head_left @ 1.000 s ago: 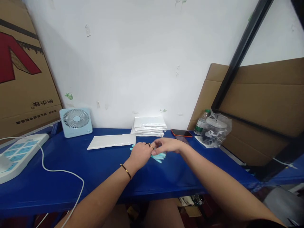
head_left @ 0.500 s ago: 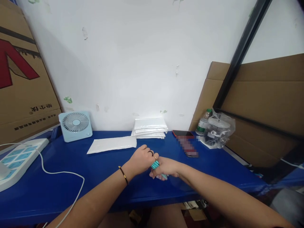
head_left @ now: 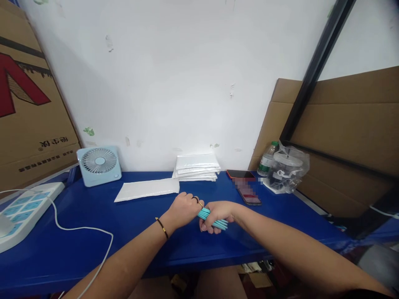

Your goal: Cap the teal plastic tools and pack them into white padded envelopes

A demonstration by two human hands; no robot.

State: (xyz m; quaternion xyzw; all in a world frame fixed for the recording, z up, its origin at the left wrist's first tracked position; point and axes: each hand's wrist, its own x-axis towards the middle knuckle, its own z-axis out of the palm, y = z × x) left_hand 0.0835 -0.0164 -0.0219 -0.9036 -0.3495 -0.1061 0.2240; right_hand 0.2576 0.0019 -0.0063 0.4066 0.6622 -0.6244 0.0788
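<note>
At the frame's centre, both hands, left hand (head_left: 184,209) and right hand (head_left: 218,214), clasp a bundle of slim teal sticks (head_left: 212,219) above the blue tabletop (head_left: 131,224).

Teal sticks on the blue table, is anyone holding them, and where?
Yes: both hands grip the bundle of teal sticks, the right hand around its middle, the left hand at its far end.

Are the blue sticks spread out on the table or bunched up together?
Bunched together. The turquoise sticks form one tight bundle gripped in the right hand, with the left hand touching one end, just above the blue table.
</note>
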